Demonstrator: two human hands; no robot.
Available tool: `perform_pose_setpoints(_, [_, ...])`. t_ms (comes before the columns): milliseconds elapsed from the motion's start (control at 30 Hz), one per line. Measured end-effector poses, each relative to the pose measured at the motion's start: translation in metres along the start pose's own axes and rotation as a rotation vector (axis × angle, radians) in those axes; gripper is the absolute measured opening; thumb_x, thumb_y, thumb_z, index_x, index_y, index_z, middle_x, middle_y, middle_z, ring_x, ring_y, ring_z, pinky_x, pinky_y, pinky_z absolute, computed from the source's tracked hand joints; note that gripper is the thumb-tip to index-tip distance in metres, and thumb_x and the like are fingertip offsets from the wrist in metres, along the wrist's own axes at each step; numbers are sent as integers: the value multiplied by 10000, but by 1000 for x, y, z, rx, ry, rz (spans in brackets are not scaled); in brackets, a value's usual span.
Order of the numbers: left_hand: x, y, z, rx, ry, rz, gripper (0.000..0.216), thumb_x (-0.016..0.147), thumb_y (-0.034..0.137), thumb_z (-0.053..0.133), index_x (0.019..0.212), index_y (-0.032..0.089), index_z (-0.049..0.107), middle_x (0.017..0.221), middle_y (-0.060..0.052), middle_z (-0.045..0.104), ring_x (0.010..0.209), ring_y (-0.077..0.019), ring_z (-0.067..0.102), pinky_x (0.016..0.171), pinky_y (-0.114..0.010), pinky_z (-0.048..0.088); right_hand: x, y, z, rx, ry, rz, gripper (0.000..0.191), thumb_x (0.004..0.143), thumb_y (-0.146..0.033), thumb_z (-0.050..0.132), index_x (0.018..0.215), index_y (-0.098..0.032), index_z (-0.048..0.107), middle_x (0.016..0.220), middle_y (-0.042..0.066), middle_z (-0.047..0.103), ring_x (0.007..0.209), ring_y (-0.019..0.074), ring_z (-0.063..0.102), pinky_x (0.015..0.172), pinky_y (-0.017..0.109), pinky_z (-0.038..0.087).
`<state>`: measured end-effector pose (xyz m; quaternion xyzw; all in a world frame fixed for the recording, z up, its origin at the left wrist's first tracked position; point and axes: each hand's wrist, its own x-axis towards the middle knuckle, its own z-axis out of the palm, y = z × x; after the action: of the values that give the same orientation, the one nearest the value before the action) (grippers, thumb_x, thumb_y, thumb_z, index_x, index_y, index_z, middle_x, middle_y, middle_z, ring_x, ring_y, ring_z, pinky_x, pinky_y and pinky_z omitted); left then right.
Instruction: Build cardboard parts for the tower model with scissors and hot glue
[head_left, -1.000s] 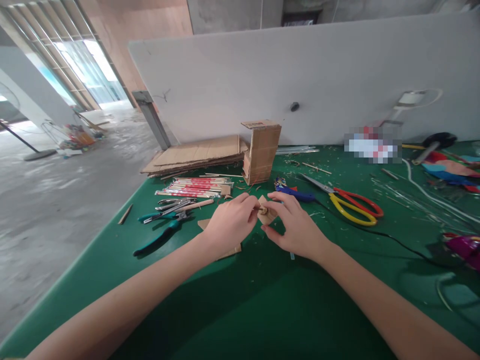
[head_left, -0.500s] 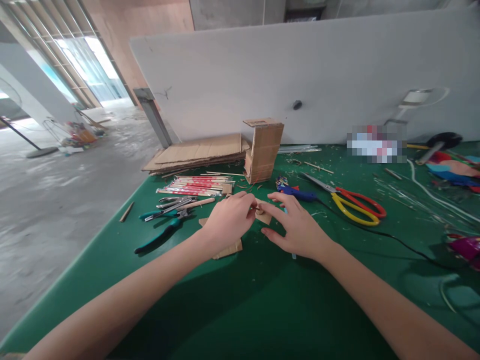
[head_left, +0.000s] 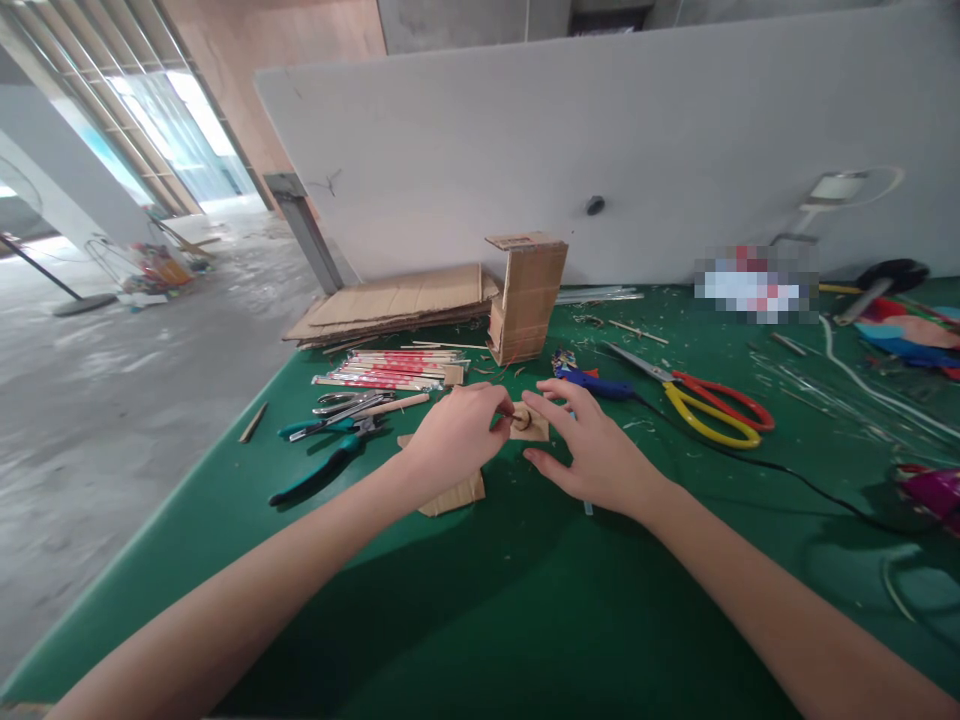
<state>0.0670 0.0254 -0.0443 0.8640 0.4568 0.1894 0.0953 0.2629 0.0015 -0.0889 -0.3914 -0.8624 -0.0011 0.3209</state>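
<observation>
A small cardboard piece [head_left: 534, 427] with a little round part in its middle lies on the green table [head_left: 480, 600]. My left hand [head_left: 454, 435] pinches that round part with thumb and forefinger. My right hand [head_left: 592, 445] rests beside it, fingers spread, fingertips touching the cardboard piece's right edge. A larger cardboard scrap [head_left: 454, 493] lies under my left wrist.
Teal pliers [head_left: 322, 470] and other hand tools [head_left: 352, 408] lie left. Wrapped chopsticks [head_left: 390, 372], flat cardboard sheets [head_left: 397, 300] and an upright cardboard box [head_left: 525, 300] sit behind. Red-yellow scissors [head_left: 697, 400], a blue tool [head_left: 592, 383] and a black cable [head_left: 795, 475] lie right. A white partition [head_left: 600, 130] stands behind.
The cardboard piece has come down from between both hands to lie flat on the table. My right hand's fingers have loosened and spread; my left keeps its pinch.
</observation>
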Motion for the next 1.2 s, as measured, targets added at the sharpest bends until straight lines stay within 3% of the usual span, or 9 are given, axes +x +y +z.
perform_pose_setpoints(100, [1, 0, -3, -60, 2, 1, 132, 789, 176, 477, 797, 180, 609, 765, -36, 644, 650, -150, 554, 579, -272, 374, -1, 2, 5, 101, 3, 86, 613, 858, -312, 557, 1412, -274, 298, 1382, 140, 392, 1294, 316, 394, 995, 525, 437])
perform_pose_setpoints(167, [2, -1, -5, -117, -7, 8, 137, 805, 202, 481, 800, 179, 616, 716, -20, 621, 605, -125, 526, 556, -254, 359, -2, 3, 7, 228, -5, 193, 611, 868, -324, 547, 1415, -287, 276, 1395, 126, 412, 1241, 304, 469, 963, 515, 471])
perform_pose_setpoints(333, [6, -7, -8, -262, -44, -12, 148, 811, 252, 515, 822, 188, 647, 596, 21, 540, 535, -93, 467, 513, -229, 324, -1, 4, 8, 479, 1, 339, 487, 850, -344, 580, 1305, -292, 413, 1259, 89, 561, 1082, 271, 601, 903, 479, 518])
perform_pose_setpoints(467, [9, -11, -8, -368, -70, 5, 151, 811, 270, 534, 823, 179, 655, 666, 5, 593, 572, -93, 498, 542, -232, 361, 1, 3, 6, 645, 50, 355, 526, 806, -321, 643, 1274, -304, 404, 1306, 86, 525, 1189, 258, 524, 903, 438, 520])
perform_pose_setpoints(567, [10, -12, -8, -426, -80, 8, 156, 813, 286, 544, 830, 170, 648, 755, -14, 648, 619, -100, 542, 573, -238, 396, 2, 2, 6, 751, 60, 394, 516, 789, -321, 668, 1233, -295, 407, 1232, 90, 560, 1159, 249, 539, 869, 424, 536])
perform_pose_setpoints(700, [10, -13, -8, -467, -97, 9, 162, 813, 301, 556, 819, 168, 647, 787, -18, 666, 647, -103, 562, 602, -246, 422, 3, 3, 4, 789, 57, 409, 468, 776, -294, 674, 1182, -274, 442, 1135, 79, 563, 1091, 234, 560, 836, 402, 547])
perform_pose_setpoints(1200, [13, -15, -10, -510, -145, -42, 230, 811, 380, 566, 793, 170, 658, 738, -20, 636, 631, -105, 514, 575, -256, 389, 1, 4, 4, 776, 65, 397, 460, 765, -250, 668, 1159, -280, 432, 1107, 65, 536, 1087, 228, 530, 816, 376, 538])
